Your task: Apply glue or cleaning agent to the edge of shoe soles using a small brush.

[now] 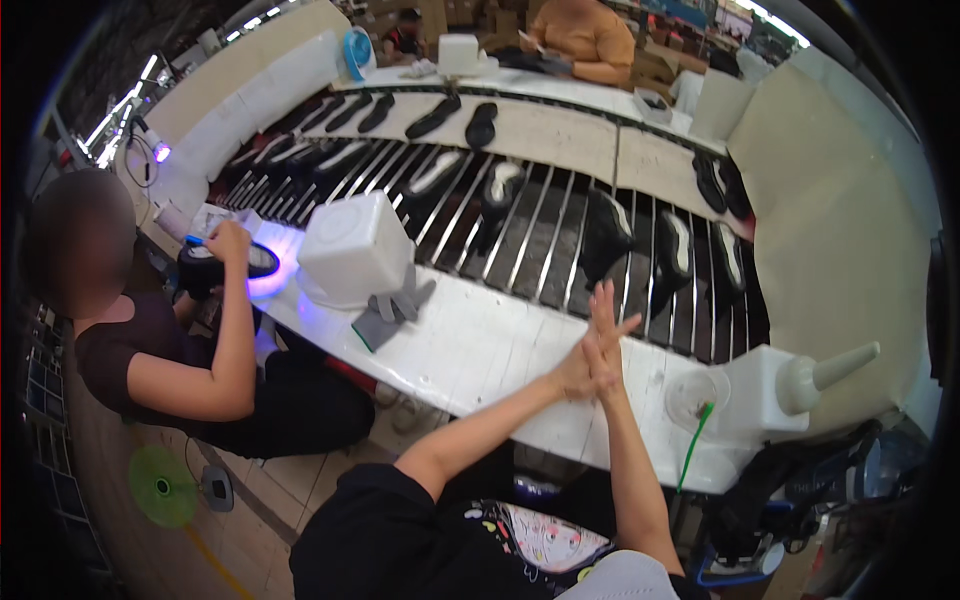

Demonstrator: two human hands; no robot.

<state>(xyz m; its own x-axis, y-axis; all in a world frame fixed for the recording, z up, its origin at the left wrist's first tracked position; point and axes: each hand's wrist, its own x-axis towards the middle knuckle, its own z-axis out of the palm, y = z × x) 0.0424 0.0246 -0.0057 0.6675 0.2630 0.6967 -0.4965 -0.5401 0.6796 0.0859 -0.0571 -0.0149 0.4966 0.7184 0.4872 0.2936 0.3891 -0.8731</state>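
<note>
My left hand and my right hand are bare and pressed against each other above the white worktable. Several fingers stretch out toward the far side and nothing shows between the palms. Where the hands overlap, some fingers are hidden. Just past the fingertips, a black shoe upper lies on the slatted metal rack. To the right of my hands stands a round clear tub with a green-handled brush leaning out of it. Beside the tub is a white plastic bottle with a long spout.
A grey glove lies by a white plastic container. At left, a co-worker holds a black shoe under purple light. Soles and shoe uppers line the rack. Another person works across it. A green fan stands below left.
</note>
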